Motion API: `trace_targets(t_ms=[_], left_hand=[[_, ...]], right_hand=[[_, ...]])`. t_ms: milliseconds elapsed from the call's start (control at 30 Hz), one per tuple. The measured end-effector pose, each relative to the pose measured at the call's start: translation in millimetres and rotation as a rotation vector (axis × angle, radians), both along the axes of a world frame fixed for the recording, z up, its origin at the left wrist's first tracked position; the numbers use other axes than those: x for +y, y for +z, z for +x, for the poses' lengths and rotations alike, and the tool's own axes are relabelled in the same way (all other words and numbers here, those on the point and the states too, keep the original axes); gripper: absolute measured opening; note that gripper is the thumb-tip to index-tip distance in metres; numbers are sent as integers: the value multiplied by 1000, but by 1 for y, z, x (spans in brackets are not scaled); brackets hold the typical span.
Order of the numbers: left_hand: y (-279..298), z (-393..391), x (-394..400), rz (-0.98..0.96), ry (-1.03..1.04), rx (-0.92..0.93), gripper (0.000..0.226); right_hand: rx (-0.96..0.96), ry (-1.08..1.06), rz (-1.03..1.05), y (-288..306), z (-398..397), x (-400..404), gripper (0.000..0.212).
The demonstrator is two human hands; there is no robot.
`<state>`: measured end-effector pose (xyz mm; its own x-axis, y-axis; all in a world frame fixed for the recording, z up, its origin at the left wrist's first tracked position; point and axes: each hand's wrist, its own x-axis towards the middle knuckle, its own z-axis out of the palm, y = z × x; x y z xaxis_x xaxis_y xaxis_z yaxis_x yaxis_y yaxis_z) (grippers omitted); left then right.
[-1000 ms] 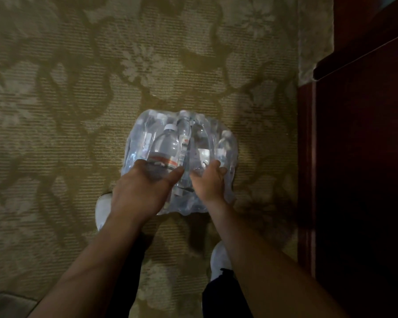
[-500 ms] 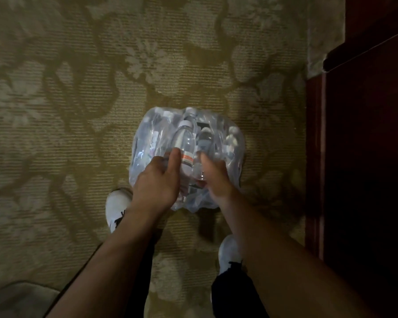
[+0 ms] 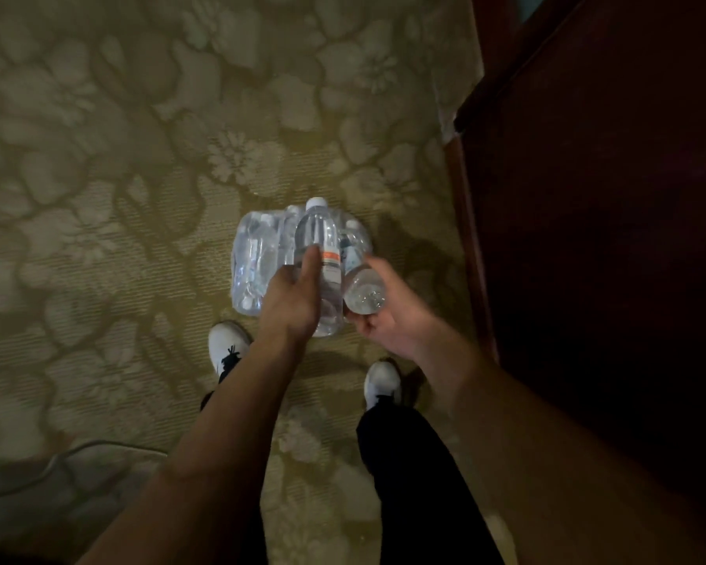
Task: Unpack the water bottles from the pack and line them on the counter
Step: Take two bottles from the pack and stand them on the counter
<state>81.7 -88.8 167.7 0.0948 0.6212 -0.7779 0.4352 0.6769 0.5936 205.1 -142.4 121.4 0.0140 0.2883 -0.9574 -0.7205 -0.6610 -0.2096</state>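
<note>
Here, the left hand (image 3: pixel 292 297) wraps its grip round one water bottle (image 3: pixel 318 246) above the pack (image 3: pixel 257 254). The right hand (image 3: pixel 388 316) wraps round a second bottle (image 3: pixel 363 293).

Dim floral carpet (image 3: pixel 139 157); dark wooden cabinet (image 3: pixel 608 238) right.
</note>
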Motion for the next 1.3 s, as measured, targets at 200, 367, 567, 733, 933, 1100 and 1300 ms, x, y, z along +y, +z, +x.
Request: trace_targets(t_ms=[200, 367, 567, 733, 933, 1100, 1300], left_hand=[[140, 22, -18, -104, 5, -348, 39], [240, 55, -44, -84, -127, -565, 33], [332, 96, -86, 118, -249, -729, 38], [392, 103, -123, 343, -318, -775, 60], [448, 78, -174, 459, -395, -946, 40], [504, 67, -230, 587, -600, -1074, 44], [552, 84, -312, 570, -806, -1245, 35]], right_hand=[[-223, 112, 261, 173, 41, -42, 57], [-340, 76, 455, 278, 75, -82, 99], [-499, -39, 732, 385, 99, -135, 56], [-788, -185, 804, 443, 80, -175, 50], [-1071, -296, 803, 501, 43, -244, 43], [-1250, -348, 818, 555, 19, -319, 31], [-1427, -682, 870, 605, -6, -396, 59]])
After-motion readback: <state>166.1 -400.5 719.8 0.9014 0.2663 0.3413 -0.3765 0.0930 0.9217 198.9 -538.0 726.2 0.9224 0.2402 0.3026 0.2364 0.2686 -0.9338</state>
